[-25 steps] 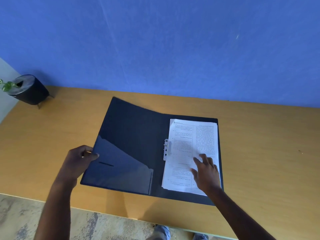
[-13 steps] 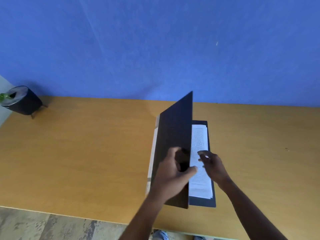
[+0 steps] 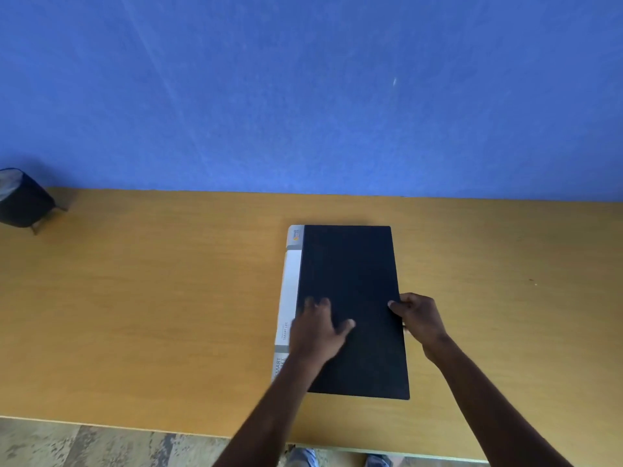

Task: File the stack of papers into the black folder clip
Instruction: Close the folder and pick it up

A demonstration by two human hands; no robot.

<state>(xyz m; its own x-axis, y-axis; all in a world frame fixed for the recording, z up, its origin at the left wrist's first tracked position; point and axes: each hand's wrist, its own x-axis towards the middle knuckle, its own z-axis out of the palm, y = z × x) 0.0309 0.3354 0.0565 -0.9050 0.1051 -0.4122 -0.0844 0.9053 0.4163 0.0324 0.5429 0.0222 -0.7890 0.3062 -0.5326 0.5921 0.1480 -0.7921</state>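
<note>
Left hand (image 3: 315, 335) lies flat, palm down, fingers spread on the closed black folder (image 3: 350, 291); its grip holds nothing. Right hand (image 3: 419, 320) pinches the folder's right edge, thumb on top. Folder matte, rectangular, white printed spine strip (image 3: 288, 294) at left, flat on the wooden table (image 3: 151, 298); papers hidden.

Closed folder (image 3: 350, 281) lies flat under both sets of fingers, left hand (image 3: 317, 332) on the cover, right hand (image 3: 421, 320) at its edge. Bare table (image 3: 151, 298) spreads wide left of the left fingers; only a dark pot (image 3: 22, 198) stands far off there. Right of the right fingers, open wood too.
</note>
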